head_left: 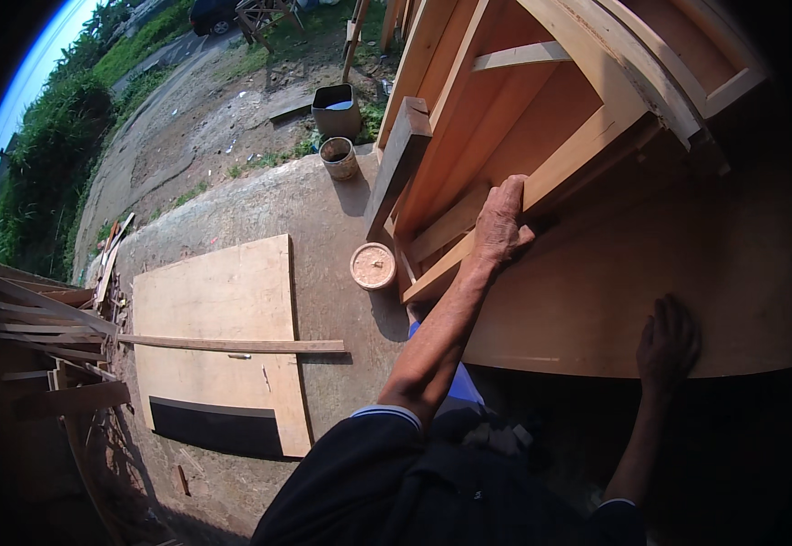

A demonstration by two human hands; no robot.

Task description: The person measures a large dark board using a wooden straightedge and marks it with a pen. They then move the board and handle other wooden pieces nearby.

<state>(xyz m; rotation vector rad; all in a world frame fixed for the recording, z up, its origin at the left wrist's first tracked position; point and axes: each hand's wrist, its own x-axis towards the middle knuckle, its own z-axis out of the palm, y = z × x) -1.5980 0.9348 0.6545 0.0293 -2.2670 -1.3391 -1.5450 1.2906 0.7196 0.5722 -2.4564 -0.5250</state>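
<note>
My left hand (pixel 501 226) is closed round a light wooden rail (pixel 570 166) at the near edge of a large wooden frame (pixel 516 62). Its fingertips are partly hidden behind the rail. Reddish-brown panels (pixel 541 118) line the inside of the frame. Below it, a broad wooden sheet (pixel 559 300) with a curved-looking front edge stretches to the right, mostly in shadow. Near that edge my right hand (pixel 669 341) lies flat on the sheet with its fingers stretched out, holding nothing.
A dark timber block (pixel 399 168) leans at the frame's left side, by a round lidded tub (pixel 373 266). Two buckets (pixel 337 158) (pixel 337 111) stand farther off. On the floor at left lie a plywood board (pixel 214 300), a long batten (pixel 232 344) and scrap wood (pixel 45 318).
</note>
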